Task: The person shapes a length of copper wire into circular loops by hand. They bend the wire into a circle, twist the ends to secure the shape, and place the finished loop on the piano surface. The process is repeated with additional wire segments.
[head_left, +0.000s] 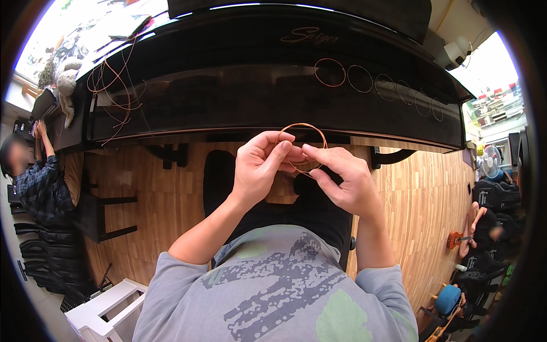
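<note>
In front of my chest, both hands hold one copper-coloured instrument string (303, 124) bent into a loop. My left hand (257, 170) pinches the loop's left side, thumb against fingers. My right hand (352, 179) grips its right side between thumb and fingers. Beyond them, a black piano's closed lid (216, 97) carries a row of coils: one copper-coloured coil (330, 58) and several thinner, paler coils (360, 65) to its right. Loose strings (121, 80) hang tangled over the lid's left end.
A person in a checked shirt (43, 191) sits at far left near a black bench (111, 219). A white stand (108, 313) is at lower left. At right are another person, a small guitar (454, 239), a blue round object (448, 297) and a fan (490, 161).
</note>
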`<action>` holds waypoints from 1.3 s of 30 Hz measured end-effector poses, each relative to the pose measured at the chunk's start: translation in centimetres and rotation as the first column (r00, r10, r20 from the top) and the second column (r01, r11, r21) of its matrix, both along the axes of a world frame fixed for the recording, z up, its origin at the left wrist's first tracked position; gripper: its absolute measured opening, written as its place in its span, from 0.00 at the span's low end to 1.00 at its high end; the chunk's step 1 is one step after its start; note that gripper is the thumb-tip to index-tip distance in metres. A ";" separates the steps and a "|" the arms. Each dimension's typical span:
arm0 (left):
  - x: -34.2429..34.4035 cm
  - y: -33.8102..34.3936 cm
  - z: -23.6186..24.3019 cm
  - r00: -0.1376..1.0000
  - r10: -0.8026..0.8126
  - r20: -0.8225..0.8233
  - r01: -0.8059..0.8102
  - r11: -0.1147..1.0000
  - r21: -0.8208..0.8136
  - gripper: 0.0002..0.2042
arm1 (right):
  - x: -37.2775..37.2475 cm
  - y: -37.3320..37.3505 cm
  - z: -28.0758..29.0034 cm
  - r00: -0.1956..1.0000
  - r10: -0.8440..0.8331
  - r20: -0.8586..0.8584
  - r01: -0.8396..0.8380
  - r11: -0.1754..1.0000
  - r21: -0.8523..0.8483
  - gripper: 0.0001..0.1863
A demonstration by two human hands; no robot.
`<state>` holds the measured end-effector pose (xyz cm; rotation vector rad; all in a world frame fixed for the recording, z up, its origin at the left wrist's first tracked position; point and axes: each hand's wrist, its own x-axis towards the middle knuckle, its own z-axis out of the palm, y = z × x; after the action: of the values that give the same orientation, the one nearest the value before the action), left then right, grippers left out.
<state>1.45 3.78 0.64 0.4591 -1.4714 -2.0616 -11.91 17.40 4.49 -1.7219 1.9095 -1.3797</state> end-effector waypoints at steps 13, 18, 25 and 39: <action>0.3 0.5 0.8 0.986 -0.165 -0.001 0.165 0.986 -0.019 0.12 | 0.4 -0.8 -1.8 0.957 -0.183 -0.226 0.116 0.953 -0.280 0.13; 0.2 0.3 0.6 0.984 -0.171 0.038 0.173 0.984 -0.048 0.11 | 0.2 -0.8 -3.0 0.988 -0.143 0.065 0.157 0.918 -0.364 0.18; 0.1 0.3 0.5 0.979 -0.171 0.108 0.178 0.983 -0.055 0.10 | -0.6 -0.7 -3.0 0.712 -0.038 0.701 0.026 0.999 0.028 0.08; 0.4 -0.9 -0.2 0.961 -0.238 0.142 0.225 0.969 0.102 0.11 | -1.3 -0.9 -4.0 0.551 0.145 0.822 -0.103 0.989 -0.106 0.10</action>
<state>1.85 2.89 0.49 0.5095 -1.5960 -2.3249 -13.17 16.48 0.49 -0.8624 1.1723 -1.7402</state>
